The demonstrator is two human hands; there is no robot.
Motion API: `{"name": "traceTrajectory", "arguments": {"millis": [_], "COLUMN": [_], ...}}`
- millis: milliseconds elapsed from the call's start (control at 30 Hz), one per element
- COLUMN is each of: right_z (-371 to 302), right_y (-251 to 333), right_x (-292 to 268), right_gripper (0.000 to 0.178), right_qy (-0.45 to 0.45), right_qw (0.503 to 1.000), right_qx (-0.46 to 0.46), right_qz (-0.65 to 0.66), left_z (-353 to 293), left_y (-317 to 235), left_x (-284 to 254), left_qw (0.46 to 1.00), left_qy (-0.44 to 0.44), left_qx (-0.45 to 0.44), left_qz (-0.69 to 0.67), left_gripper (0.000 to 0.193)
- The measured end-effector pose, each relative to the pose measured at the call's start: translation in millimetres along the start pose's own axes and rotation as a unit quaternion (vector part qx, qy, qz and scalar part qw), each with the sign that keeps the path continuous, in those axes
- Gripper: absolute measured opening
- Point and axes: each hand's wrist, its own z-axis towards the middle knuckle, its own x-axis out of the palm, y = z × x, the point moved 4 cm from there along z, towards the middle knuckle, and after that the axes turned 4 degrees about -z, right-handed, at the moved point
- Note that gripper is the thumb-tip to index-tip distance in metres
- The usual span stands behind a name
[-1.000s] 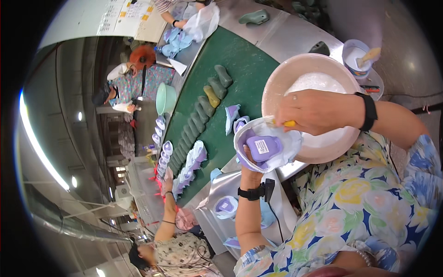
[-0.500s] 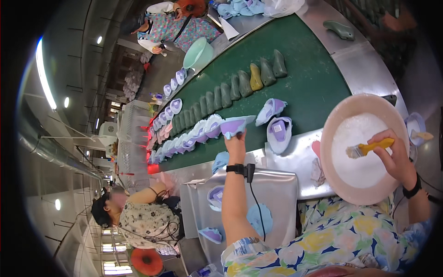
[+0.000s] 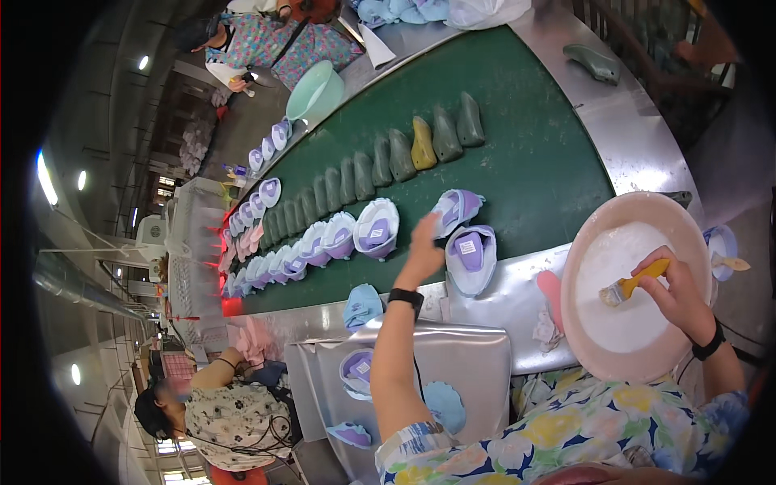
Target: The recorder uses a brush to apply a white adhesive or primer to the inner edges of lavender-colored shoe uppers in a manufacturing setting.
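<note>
My right hand grips a yellow-handled paintbrush, its bristles over white liquid in a large pale pink basin. My left hand is stretched over the green table, slightly blurred. Its fingers reach the near edge of a purple and light-blue shoe upper; whether they touch it I cannot tell. A second such upper lies just to its right, nearer me. Left of that hand, another shoe upper stands at the near end of a row of similar ones.
Dark green shoe lasts, with one yellow last among them, stand in a row on the green tabletop. A mint-green basin is at the far edge. One co-worker sits at left; another is beyond the table.
My left hand has let go of a shoe upper at the end of the row and moved right, toward another upper. The brush has shifted slightly over the basin. The whole view has turned a little.
</note>
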Motion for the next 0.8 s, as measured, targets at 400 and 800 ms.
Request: {"name": "traceTrajectory", "arguments": {"millis": [400, 800], "right_z": [-33.8, -1.2], "right_y": [-24.8, -15.9], "right_x": [-20.7, 24.5], "right_gripper": [0.021, 0.024], "right_qy": [-0.035, 0.003], "right_qw": [0.994, 0.992], "right_qx": [-0.07, -0.1], "right_qz": [-0.077, -0.071], "left_z": [29.5, -123.6], "left_y": [-116.4, -172.1], "left_x": [-75.6, 54.9], "left_qw": [0.894, 0.991], "left_qy": [0.005, 0.123], "left_qx": [-0.121, -0.048], "left_qz": [-0.431, 0.025], "left_gripper": [0.052, 0.045]}}
